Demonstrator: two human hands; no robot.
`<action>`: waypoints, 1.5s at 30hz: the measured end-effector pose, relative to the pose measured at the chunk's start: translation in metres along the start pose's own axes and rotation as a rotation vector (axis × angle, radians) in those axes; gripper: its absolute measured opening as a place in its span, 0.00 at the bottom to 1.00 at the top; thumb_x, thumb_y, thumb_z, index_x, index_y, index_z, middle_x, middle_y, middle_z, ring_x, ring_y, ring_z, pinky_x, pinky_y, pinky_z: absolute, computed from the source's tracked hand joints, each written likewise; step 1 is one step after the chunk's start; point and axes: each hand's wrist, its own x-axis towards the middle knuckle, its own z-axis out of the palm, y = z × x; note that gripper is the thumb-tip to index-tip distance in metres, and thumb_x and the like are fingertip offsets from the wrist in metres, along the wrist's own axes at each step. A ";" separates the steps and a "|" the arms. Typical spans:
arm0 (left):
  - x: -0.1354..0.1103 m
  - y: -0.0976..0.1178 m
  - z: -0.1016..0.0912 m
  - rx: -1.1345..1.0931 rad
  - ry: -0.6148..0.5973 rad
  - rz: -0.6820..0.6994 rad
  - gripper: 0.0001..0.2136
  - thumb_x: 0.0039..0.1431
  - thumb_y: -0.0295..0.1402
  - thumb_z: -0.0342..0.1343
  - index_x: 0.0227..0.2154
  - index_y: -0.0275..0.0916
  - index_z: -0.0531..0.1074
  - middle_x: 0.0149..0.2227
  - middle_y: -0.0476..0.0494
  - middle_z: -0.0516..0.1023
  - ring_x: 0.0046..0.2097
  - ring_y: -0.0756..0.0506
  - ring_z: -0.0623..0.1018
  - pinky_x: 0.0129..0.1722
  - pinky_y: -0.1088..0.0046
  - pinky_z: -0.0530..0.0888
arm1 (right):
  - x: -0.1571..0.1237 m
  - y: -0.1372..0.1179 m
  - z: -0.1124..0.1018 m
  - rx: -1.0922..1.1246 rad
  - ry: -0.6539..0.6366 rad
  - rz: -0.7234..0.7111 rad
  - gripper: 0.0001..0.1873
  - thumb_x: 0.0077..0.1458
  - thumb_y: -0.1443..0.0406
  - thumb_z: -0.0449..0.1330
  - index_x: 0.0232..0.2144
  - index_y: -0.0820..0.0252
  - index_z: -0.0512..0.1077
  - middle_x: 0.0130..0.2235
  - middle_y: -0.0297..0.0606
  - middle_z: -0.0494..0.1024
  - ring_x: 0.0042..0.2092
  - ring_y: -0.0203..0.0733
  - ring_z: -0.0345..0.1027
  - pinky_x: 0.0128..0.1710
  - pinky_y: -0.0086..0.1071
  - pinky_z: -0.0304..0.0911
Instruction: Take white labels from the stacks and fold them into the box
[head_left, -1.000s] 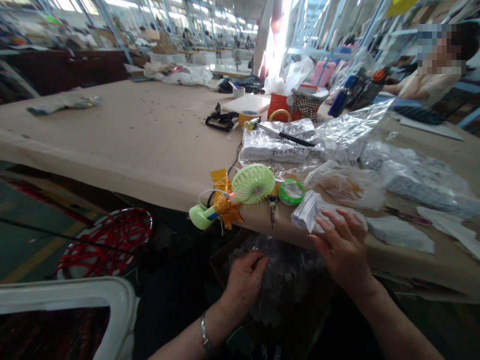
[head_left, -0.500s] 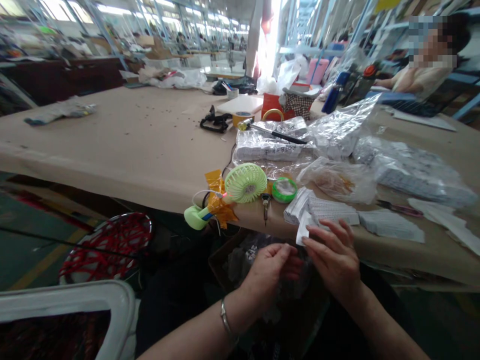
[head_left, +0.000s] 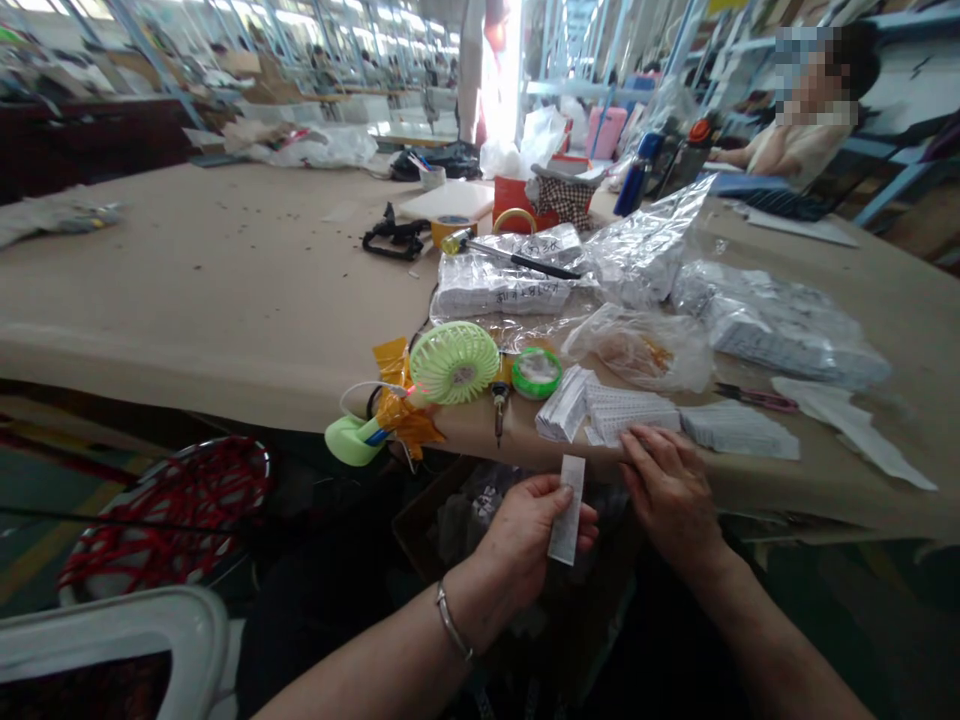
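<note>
Between the thumb and fingers of my left hand (head_left: 529, 530) is a narrow white label strip (head_left: 568, 510), held over my lap just in front of the table edge. My right hand (head_left: 670, 485) reaches over the edge, its fingers extended and their tips at a fanned stack of printed labels (head_left: 634, 408). Whether those fingertips grip a label cannot be made out. Left of that stack lies a second bundle of labels (head_left: 567, 403), and to its right a third spread of labels (head_left: 741, 430).
A green fan (head_left: 454, 362) is taped to the table edge, beside a pointed tool (head_left: 499, 400) and a green-rimmed roll (head_left: 536, 373). Behind are plastic-wrapped bundles (head_left: 502, 285), a hammer-like tool (head_left: 517, 258) and a clear bag (head_left: 645, 350). Snips (head_left: 757, 397) lie right. A person (head_left: 810, 140) sits beyond.
The white label strip has passed from my right hand into my left, where it now stands upright. My right hand has moved to the label stack. The view has swung slightly right.
</note>
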 end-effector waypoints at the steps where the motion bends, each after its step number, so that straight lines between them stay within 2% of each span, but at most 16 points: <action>1: 0.000 -0.001 0.000 0.012 0.009 0.000 0.04 0.58 0.27 0.51 0.33 0.31 0.68 0.23 0.43 0.75 0.23 0.50 0.75 0.23 0.77 0.72 | -0.001 0.001 0.002 0.007 0.014 -0.005 0.17 0.55 0.69 0.57 0.49 0.64 0.71 0.47 0.47 0.75 0.51 0.52 0.63 0.53 0.48 0.60; 8: 0.000 0.005 0.004 0.063 0.011 -0.047 0.05 0.58 0.27 0.51 0.33 0.30 0.69 0.26 0.41 0.76 0.21 0.51 0.74 0.23 0.77 0.72 | -0.005 0.010 0.004 0.222 0.167 0.042 0.11 0.54 0.71 0.59 0.40 0.60 0.75 0.41 0.42 0.79 0.46 0.47 0.69 0.49 0.43 0.65; 11: -0.001 0.008 0.007 0.074 -0.011 -0.079 0.06 0.58 0.28 0.50 0.33 0.30 0.69 0.27 0.40 0.77 0.20 0.51 0.73 0.22 0.77 0.71 | -0.003 0.008 -0.003 0.355 0.235 0.125 0.12 0.54 0.72 0.58 0.40 0.58 0.75 0.41 0.41 0.78 0.46 0.45 0.70 0.49 0.44 0.66; 13: -0.001 0.008 0.008 0.051 -0.037 -0.108 0.07 0.58 0.29 0.50 0.33 0.30 0.70 0.27 0.39 0.77 0.20 0.51 0.74 0.22 0.75 0.71 | -0.003 -0.001 -0.011 0.428 0.267 0.105 0.13 0.53 0.73 0.58 0.40 0.56 0.75 0.41 0.40 0.78 0.47 0.46 0.70 0.49 0.45 0.66; 15: -0.001 0.007 0.009 -0.010 -0.085 -0.114 0.06 0.57 0.28 0.51 0.33 0.29 0.71 0.26 0.41 0.76 0.20 0.51 0.73 0.23 0.75 0.71 | -0.003 -0.014 -0.018 0.499 0.221 -0.009 0.14 0.52 0.74 0.59 0.39 0.55 0.75 0.40 0.39 0.78 0.49 0.47 0.69 0.49 0.45 0.66; 18: 0.000 0.003 0.009 -0.145 -0.153 -0.049 0.05 0.50 0.27 0.58 0.28 0.28 0.73 0.23 0.44 0.73 0.21 0.53 0.71 0.22 0.80 0.67 | -0.008 -0.036 -0.021 0.581 0.062 -0.199 0.12 0.52 0.74 0.59 0.38 0.55 0.75 0.39 0.39 0.78 0.50 0.46 0.67 0.49 0.45 0.67; 20: 0.001 0.001 0.009 -0.212 -0.154 -0.017 0.06 0.46 0.28 0.62 0.26 0.28 0.73 0.23 0.45 0.73 0.22 0.55 0.70 0.20 0.82 0.63 | -0.014 -0.046 -0.019 0.582 -0.010 -0.257 0.11 0.54 0.73 0.59 0.37 0.55 0.75 0.38 0.38 0.79 0.50 0.45 0.67 0.51 0.46 0.65; 23: 0.003 -0.003 0.006 -0.205 -0.142 -0.016 0.11 0.42 0.32 0.65 0.26 0.28 0.74 0.25 0.43 0.74 0.23 0.54 0.70 0.20 0.82 0.61 | -0.021 -0.051 -0.013 0.557 -0.034 -0.276 0.10 0.55 0.72 0.58 0.37 0.56 0.75 0.38 0.37 0.79 0.51 0.44 0.67 0.52 0.46 0.63; 26: 0.004 -0.004 0.005 -0.154 -0.139 -0.020 0.12 0.40 0.32 0.67 0.26 0.29 0.74 0.24 0.45 0.73 0.22 0.54 0.69 0.20 0.82 0.61 | -0.023 -0.051 -0.013 0.557 -0.029 -0.269 0.09 0.55 0.71 0.58 0.37 0.56 0.75 0.37 0.38 0.78 0.52 0.44 0.65 0.51 0.44 0.66; 31: 0.004 -0.005 0.009 -0.116 -0.120 -0.035 0.08 0.43 0.29 0.64 0.25 0.29 0.73 0.21 0.47 0.72 0.20 0.55 0.68 0.19 0.81 0.61 | -0.021 -0.052 -0.025 0.507 -0.034 -0.226 0.10 0.53 0.74 0.59 0.36 0.57 0.75 0.37 0.38 0.78 0.53 0.46 0.63 0.49 0.41 0.68; 33: 0.003 -0.005 0.011 -0.097 -0.084 -0.036 0.06 0.47 0.28 0.62 0.26 0.30 0.73 0.21 0.47 0.72 0.20 0.54 0.69 0.20 0.81 0.64 | -0.023 -0.043 -0.030 0.485 -0.054 -0.224 0.13 0.53 0.72 0.60 0.41 0.58 0.73 0.40 0.40 0.77 0.53 0.48 0.63 0.50 0.43 0.67; 35: 0.001 -0.004 0.013 -0.050 -0.060 -0.065 0.05 0.53 0.29 0.58 0.28 0.31 0.71 0.23 0.45 0.75 0.22 0.52 0.72 0.22 0.78 0.68 | -0.027 -0.023 -0.034 0.412 -0.036 -0.159 0.20 0.54 0.69 0.59 0.50 0.59 0.68 0.45 0.43 0.75 0.55 0.50 0.61 0.51 0.47 0.65; 38: 0.000 -0.005 0.013 0.033 -0.035 -0.115 0.05 0.58 0.30 0.53 0.29 0.33 0.69 0.25 0.41 0.77 0.24 0.49 0.75 0.24 0.75 0.72 | -0.038 0.020 -0.036 0.121 0.074 0.089 0.27 0.56 0.65 0.57 0.58 0.59 0.59 0.51 0.49 0.70 0.56 0.54 0.59 0.53 0.53 0.60; 40: 0.000 -0.007 0.012 0.062 -0.019 -0.120 0.06 0.59 0.31 0.52 0.29 0.33 0.68 0.24 0.42 0.77 0.24 0.49 0.76 0.24 0.75 0.73 | -0.046 0.046 -0.034 -0.104 0.046 0.198 0.31 0.56 0.59 0.57 0.59 0.64 0.57 0.53 0.55 0.68 0.57 0.59 0.58 0.53 0.57 0.57; 43: 0.001 -0.012 0.010 0.075 -0.010 -0.120 0.06 0.59 0.32 0.53 0.30 0.33 0.67 0.24 0.43 0.77 0.24 0.49 0.76 0.24 0.75 0.73 | -0.057 0.071 -0.031 -0.233 -0.018 0.191 0.26 0.57 0.61 0.56 0.56 0.65 0.61 0.54 0.53 0.69 0.56 0.58 0.59 0.54 0.56 0.56; 45: 0.001 -0.013 0.009 0.078 -0.011 -0.121 0.07 0.59 0.32 0.53 0.30 0.34 0.67 0.24 0.43 0.77 0.23 0.50 0.76 0.24 0.75 0.74 | -0.061 0.080 -0.032 -0.195 0.019 0.170 0.19 0.58 0.64 0.55 0.51 0.63 0.66 0.50 0.48 0.73 0.53 0.52 0.63 0.53 0.51 0.59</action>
